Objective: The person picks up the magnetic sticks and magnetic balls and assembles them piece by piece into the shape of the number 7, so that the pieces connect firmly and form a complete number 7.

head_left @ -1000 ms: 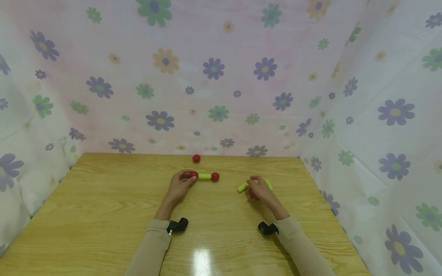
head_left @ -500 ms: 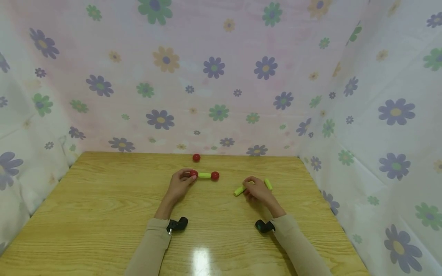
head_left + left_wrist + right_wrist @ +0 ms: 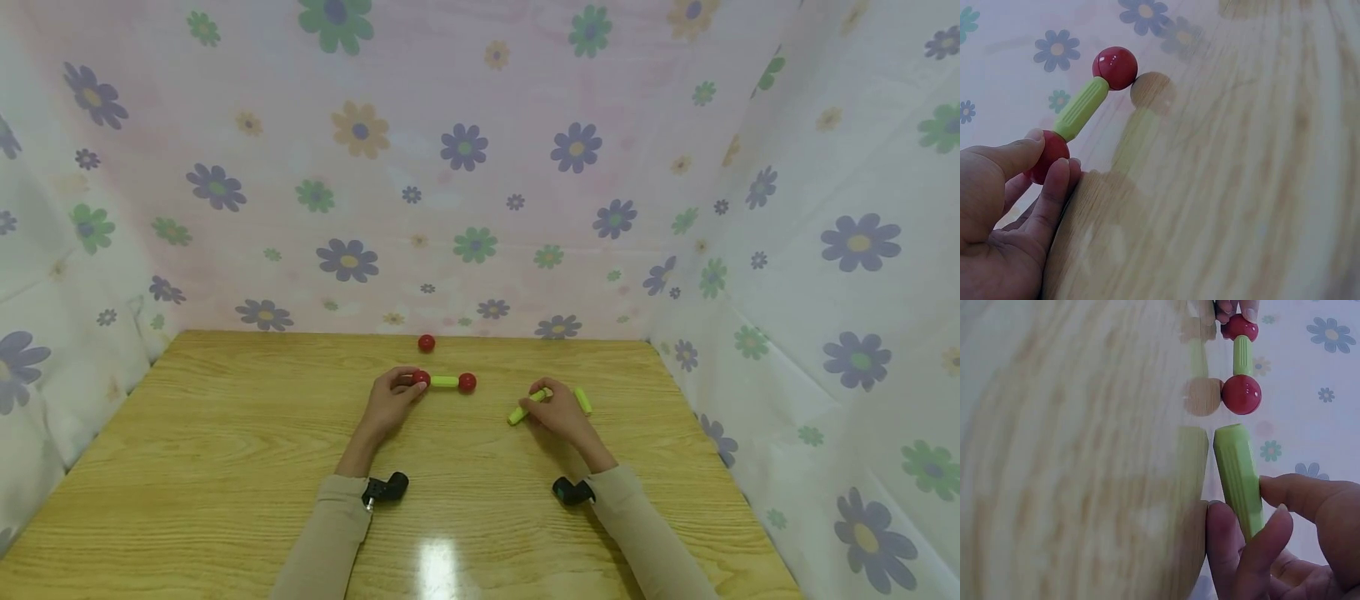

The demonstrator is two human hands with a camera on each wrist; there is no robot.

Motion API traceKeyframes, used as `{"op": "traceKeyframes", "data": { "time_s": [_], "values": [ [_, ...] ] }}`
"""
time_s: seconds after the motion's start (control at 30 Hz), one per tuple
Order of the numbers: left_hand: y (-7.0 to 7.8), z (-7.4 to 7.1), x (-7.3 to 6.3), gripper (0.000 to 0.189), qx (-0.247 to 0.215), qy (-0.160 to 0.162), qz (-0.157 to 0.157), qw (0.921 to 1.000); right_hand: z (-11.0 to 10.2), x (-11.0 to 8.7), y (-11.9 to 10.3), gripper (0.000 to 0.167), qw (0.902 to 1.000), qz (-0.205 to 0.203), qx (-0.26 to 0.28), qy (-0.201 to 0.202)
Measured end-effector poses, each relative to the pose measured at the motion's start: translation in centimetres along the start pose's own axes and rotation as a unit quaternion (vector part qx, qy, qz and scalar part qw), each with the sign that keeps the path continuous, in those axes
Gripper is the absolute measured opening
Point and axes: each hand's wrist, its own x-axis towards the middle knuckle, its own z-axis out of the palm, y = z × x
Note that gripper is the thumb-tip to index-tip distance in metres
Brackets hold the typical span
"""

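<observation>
My left hand (image 3: 388, 406) pinches a red ball (image 3: 422, 379) between thumb and fingers. A ribbed yellow-green rod (image 3: 1082, 109) joins that ball to a second red ball (image 3: 1115, 67), and the piece lies along the table like a dumbbell. To its right, my right hand (image 3: 558, 414) holds another yellow-green rod (image 3: 1237, 472) by thumb and fingers. This rod slants with its near end toward the left, apart from the joined piece; the fingers hide part of it. Just beyond the right hand lies a third yellow-green rod (image 3: 582, 401).
A loose red ball (image 3: 427, 342) sits near the far edge of the wooden table (image 3: 225, 467). Flower-printed curtains (image 3: 480, 167) hang behind the table and at both sides. A small black camera is strapped to each wrist.
My right hand has moved slightly left with its rod and its fingers have shifted on it. The left hand and the joined piece have stayed in place.
</observation>
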Motion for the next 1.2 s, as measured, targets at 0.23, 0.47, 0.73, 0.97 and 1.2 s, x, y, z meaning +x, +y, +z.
{"op": "traceKeyframes", "data": {
  "time_s": [0.23, 0.47, 0.73, 0.97, 1.2],
  "values": [
    [-0.1, -0.1, 0.0, 0.035, -0.001, -0.002, -0.002, 1.0000, 0.6, 0.2, 0.0, 0.021, 0.9989, -0.003, 0.043, -0.016],
    [-0.3, -0.2, 0.1, 0.037, 0.000, -0.004, 0.001, 1.0000, 1.2, 0.1, -0.3, 0.022, 0.9952, -0.019, 0.086, -0.042],
    [-0.2, -0.2, 0.0, 0.036, 0.005, -0.004, -0.002, 1.0000, 1.8, -0.3, -0.6, 0.022, 0.9924, -0.027, 0.089, -0.080],
    [-0.2, -0.2, 0.0, 0.037, 0.008, -0.003, 0.001, 1.0000, 2.5, -0.7, -1.1, 0.044, 0.9917, -0.033, 0.070, -0.103],
    [-0.1, -0.1, -0.1, 0.038, 0.007, -0.007, 0.002, 0.9999, 2.7, -1.0, -1.4, 0.059, 0.9916, -0.015, 0.070, -0.108]
  ]
}}
